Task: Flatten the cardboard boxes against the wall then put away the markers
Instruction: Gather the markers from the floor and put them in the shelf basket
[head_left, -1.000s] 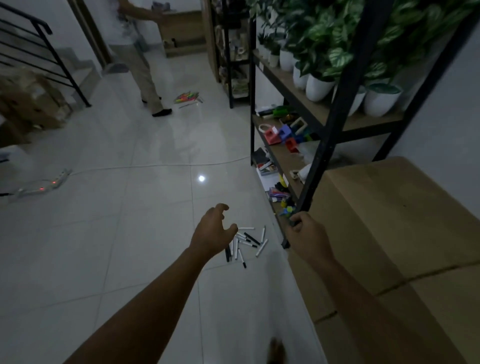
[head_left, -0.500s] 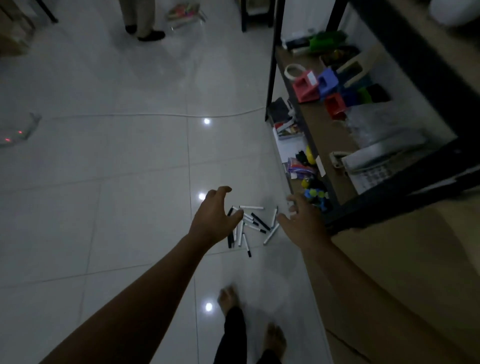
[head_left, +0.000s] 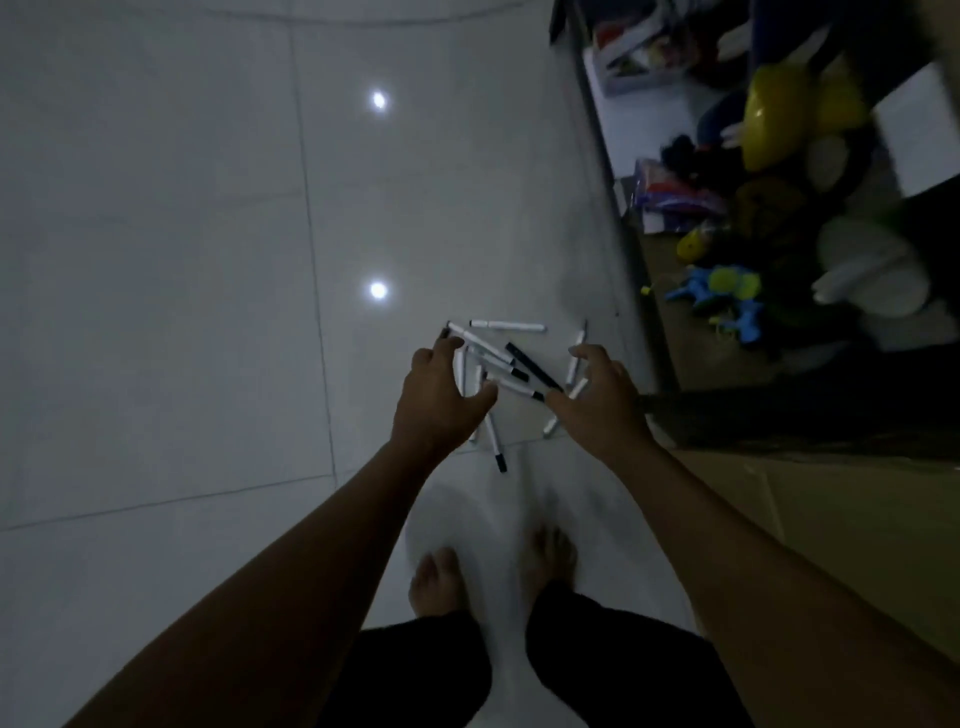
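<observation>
The markers (head_left: 501, 364) are lying in a loose, overlapping scatter on the pale tiled floor (head_left: 156, 312), just beside the foot of a dark shelving unit (head_left: 618, 223). Most are white-barrelled with black caps; one (head_left: 508, 326) is lying apart at the far edge of the pile, and another (head_left: 496, 448) is pointing back toward the person's bare feet (head_left: 441, 582).

Both hands are being held over the pile. The left hand (head_left: 441, 400) is being presented with fingers spread and loosely bent, its fingertips at the near-left edge of the scatter; nothing is being gripped. The right hand (head_left: 597, 400) is likewise being shown released, fingers splayed above the right side of the pile. Whether either hand is actually touching a marker cannot be told, as the hands are covering part of the pile.

A sheet of flat brown cardboard (head_left: 831, 545) is being seen along the right side, near the right forearm. Whether it is a fully flattened box, and whether it is resting against the wall, cannot be confirmed from this view.

The lower shelf is being used for assorted toys (head_left: 727, 291) and white pots (head_left: 872, 270), blurred by motion.

Assessment: the cardboard step is being judged as probably done, though unverified. The marker step is being judged as only starting: no marker is being held, all visible markers are on the floor, and no container for them is being shown. Gathering and stowing are left outstanding.
</observation>
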